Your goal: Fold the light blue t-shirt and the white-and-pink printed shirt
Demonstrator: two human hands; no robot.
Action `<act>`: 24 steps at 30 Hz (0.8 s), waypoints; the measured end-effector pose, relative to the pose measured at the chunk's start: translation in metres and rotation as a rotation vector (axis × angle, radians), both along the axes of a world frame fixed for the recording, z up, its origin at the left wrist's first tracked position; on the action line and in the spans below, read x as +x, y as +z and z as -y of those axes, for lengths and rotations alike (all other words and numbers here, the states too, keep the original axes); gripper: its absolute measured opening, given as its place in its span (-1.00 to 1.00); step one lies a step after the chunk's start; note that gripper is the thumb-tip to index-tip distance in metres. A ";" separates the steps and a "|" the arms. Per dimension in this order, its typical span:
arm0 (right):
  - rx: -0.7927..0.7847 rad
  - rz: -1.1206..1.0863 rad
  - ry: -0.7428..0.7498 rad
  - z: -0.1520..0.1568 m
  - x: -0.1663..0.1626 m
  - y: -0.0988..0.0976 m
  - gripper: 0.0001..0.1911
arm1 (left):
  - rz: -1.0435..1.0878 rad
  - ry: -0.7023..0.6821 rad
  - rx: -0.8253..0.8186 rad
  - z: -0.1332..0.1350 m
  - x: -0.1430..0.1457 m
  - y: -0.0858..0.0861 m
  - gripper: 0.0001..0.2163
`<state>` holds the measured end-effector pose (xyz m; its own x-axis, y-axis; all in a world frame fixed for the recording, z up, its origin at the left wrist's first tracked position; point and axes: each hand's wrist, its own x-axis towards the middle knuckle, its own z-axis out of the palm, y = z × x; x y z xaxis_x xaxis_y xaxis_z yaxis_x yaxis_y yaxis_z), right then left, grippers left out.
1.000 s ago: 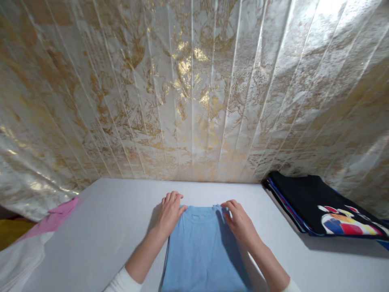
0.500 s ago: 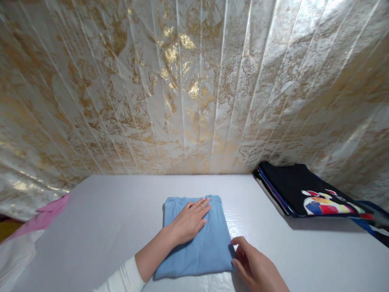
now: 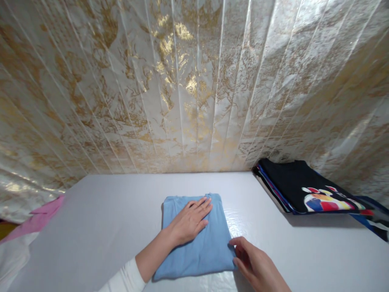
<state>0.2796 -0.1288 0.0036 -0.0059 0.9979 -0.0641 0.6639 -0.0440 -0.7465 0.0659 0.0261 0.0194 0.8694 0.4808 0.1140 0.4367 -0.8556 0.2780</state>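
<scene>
A light blue shirt [image 3: 209, 247], folded into a compact rectangle, lies on the white table [image 3: 106, 219] in front of me. My left hand [image 3: 190, 221] rests flat on top of the fold, fingers stretched out and together, pointing away to the right. My right hand [image 3: 253, 263] is at the fold's near right corner, fingers curled, the fingertips touching the edge of the cloth. White sleeves cover both my forearms.
A stack of folded dark shirts [image 3: 304, 188], the top one black with a colourful print, sits at the table's back right. Pink and white cloth [image 3: 33, 221] hangs off the left edge. A gold-and-white patterned sheet [image 3: 194, 89] covers the wall behind.
A second ago both hands held the shirt's far collar edge with the shirt longer toward me. Now it is folded shorter, my left hand lies flat on it, my right at its corner.
</scene>
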 end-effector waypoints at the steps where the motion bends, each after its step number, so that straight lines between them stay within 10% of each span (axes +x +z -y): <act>1: 0.009 -0.033 0.008 0.000 0.000 0.002 -0.74 | 0.002 -0.004 0.001 0.000 0.000 0.000 -0.53; 15: -0.300 -0.610 -0.037 -0.004 -0.017 0.009 -0.63 | -0.008 -0.003 -0.057 0.001 0.000 0.006 -0.53; 24: -0.230 -0.469 0.103 -0.006 -0.001 0.022 -0.73 | -0.056 0.008 -0.049 0.000 0.001 0.002 -0.50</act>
<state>0.2784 -0.1224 0.0256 -0.1842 0.9510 -0.2485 0.2704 -0.1940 -0.9430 0.0669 0.0264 0.0215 0.8697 0.4919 0.0413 0.4600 -0.8379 0.2938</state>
